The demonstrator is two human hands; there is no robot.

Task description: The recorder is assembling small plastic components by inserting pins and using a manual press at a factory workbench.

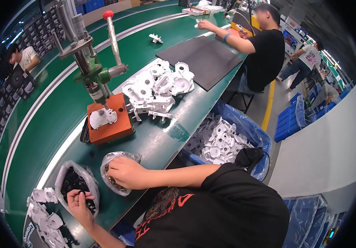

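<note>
My left hand (81,203) is closed in a pinch on a small black part (85,194), just over a clear plastic bag (93,182) of black parts (73,180). My right hand (126,171) reaches into a second plastic bag (122,156) with small metal pieces in it. Its fingers are curled, and their tips and anything they grip are hidden. Beyond the bags stands a hand press (96,82) with a red-knobbed lever (112,36). A white plastic part (103,118) lies on its orange base (118,130), under the ram.
White plastic parts are heaped on the green table (178,130) right of the press, more (46,219) at lower left. A blue bin (264,142) of similar parts stands beside the table. Past a dark mat (205,60), a person in black (264,58) sits working.
</note>
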